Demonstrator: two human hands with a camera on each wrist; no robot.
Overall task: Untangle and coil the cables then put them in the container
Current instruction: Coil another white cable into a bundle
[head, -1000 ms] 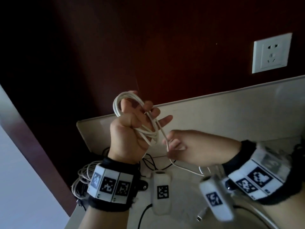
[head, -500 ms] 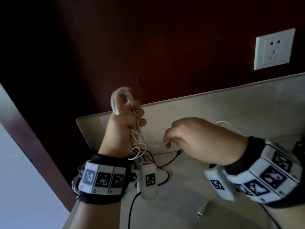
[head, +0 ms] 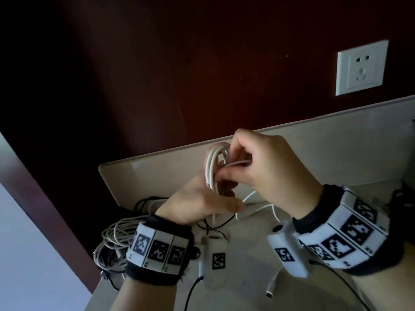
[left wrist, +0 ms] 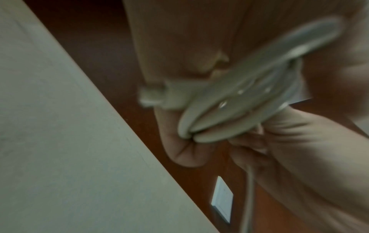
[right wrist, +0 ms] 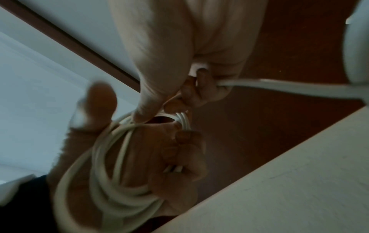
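A white cable (head: 212, 167) is wound in several loops around my left hand (head: 202, 200), whose fingers curl round the bundle; the same coil (right wrist: 103, 181) fills the right wrist view, and the cable loops (left wrist: 239, 97) appear blurred in the left wrist view. My right hand (head: 265, 167) is above and to the right of the coil and pinches the cable's free strand (head: 240, 163) at the top of the loops. The loose tail (head: 258, 207) hangs down to the table, ending in a plug (head: 270, 290). The container is not in view.
A tangle of grey and white cables (head: 114, 241) lies at the table's left edge, with black cables (head: 143, 202) behind it. The pale table (head: 336, 153) meets a dark red wall bearing a white socket (head: 361, 68). Black leads run from the wrist cameras.
My right hand has risen and moved left, carrying the free strand up over the top of the coil. My left hand has shifted right and lower, still holding the loops.
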